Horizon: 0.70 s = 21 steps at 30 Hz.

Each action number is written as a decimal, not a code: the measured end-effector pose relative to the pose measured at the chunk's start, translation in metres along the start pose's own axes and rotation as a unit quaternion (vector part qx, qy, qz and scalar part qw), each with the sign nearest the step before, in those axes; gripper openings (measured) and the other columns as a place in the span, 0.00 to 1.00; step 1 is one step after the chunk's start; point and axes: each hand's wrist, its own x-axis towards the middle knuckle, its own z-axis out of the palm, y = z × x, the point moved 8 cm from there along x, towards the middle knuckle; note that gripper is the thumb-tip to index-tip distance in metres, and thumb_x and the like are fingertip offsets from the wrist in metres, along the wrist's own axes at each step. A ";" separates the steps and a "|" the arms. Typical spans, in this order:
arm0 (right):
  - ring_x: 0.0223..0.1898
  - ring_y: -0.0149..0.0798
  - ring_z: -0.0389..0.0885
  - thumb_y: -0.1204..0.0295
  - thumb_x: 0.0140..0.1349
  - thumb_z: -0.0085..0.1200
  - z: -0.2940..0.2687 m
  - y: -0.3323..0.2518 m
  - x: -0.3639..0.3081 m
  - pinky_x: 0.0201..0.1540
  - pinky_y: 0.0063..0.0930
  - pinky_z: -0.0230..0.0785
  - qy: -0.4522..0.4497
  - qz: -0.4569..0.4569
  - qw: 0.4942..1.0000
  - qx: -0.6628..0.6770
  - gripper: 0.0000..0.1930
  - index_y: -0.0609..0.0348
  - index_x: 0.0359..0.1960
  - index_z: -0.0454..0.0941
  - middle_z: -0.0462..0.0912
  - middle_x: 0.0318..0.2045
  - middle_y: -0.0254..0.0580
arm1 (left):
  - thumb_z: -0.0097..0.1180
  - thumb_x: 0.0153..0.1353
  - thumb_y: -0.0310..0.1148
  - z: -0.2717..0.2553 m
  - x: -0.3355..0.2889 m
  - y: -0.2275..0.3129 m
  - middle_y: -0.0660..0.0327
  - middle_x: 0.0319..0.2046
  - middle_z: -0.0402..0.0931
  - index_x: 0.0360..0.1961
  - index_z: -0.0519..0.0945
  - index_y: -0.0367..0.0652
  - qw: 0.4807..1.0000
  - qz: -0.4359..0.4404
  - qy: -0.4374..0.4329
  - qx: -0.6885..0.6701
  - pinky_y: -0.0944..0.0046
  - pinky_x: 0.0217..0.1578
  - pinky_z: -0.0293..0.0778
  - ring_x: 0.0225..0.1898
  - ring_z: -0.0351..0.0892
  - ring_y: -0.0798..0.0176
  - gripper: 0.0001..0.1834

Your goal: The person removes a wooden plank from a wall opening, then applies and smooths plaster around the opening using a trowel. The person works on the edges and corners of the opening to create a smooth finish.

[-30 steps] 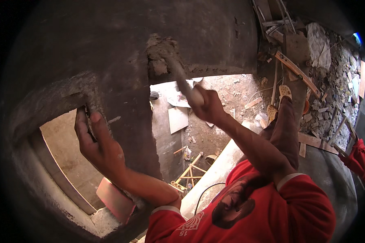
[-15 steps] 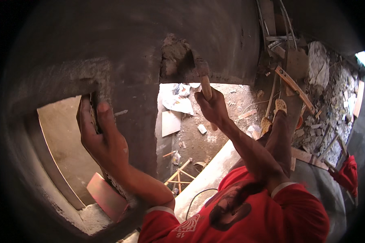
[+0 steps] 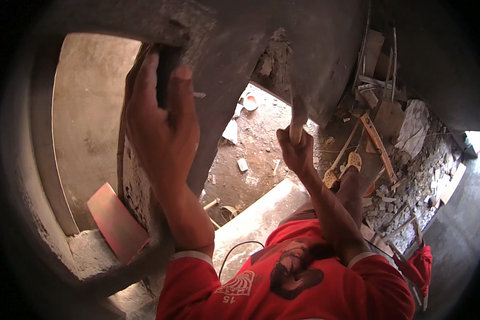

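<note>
My left hand grips the wall edge beside the window-like opening, with its fingers on the opening side and its thumb on the front face. My right hand is closed around the wooden handle of a tool. The tool points up the wall, and its head is too dark and blurred to name. Just above and left of it, a patch of broken, rough plaster shows in the dark grey wall, at the corner of a second opening.
A reddish board leans on the left sill. Below are a pale ledge and a dirt floor with scraps. At right lie a spirit level, rubble and a red cloth. Yellow clogs are on my feet.
My view has shifted and tilted, so the wall and openings sit differently. My left hand still grips the wall edge, and my right hand still holds the tool near the broken plaster.
</note>
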 end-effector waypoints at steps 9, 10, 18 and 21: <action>0.19 0.31 0.76 0.68 0.62 0.66 0.006 -0.063 -0.008 0.25 0.33 0.69 -0.075 -0.116 0.990 -0.029 0.11 0.61 0.30 0.78 0.77 0.18 0.41 | 0.59 0.68 0.39 -0.003 -0.002 0.006 0.43 0.53 0.80 0.58 0.78 0.31 0.997 0.047 0.036 0.051 0.47 0.56 0.73 0.55 0.79 0.40 0.25; 0.19 0.33 0.77 0.67 0.62 0.66 0.007 -0.070 -0.007 0.25 0.33 0.70 -0.077 -0.174 0.981 -0.039 0.11 0.61 0.30 0.78 0.78 0.18 0.42 | 0.59 0.68 0.39 -0.002 -0.002 0.007 0.43 0.53 0.80 0.58 0.78 0.31 0.997 0.049 0.032 0.046 0.47 0.56 0.73 0.55 0.79 0.40 0.25; 0.30 0.48 0.87 0.73 0.56 0.65 0.003 -0.006 -0.004 0.33 0.35 0.77 -0.102 0.009 0.990 -0.099 0.06 0.56 0.31 0.80 0.86 0.27 0.46 | 0.58 0.69 0.41 0.000 -0.001 0.006 0.41 0.54 0.79 0.57 0.78 0.29 0.994 0.069 0.031 0.074 0.48 0.59 0.73 0.56 0.79 0.39 0.25; 0.23 0.43 0.84 0.69 0.62 0.64 -0.009 -0.004 -0.015 0.27 0.36 0.73 -0.092 -0.013 0.992 -0.080 0.09 0.61 0.30 0.78 0.81 0.21 0.49 | 0.58 0.70 0.42 -0.001 -0.002 0.005 0.40 0.53 0.80 0.57 0.79 0.29 0.995 0.060 0.027 0.075 0.48 0.59 0.73 0.56 0.79 0.39 0.26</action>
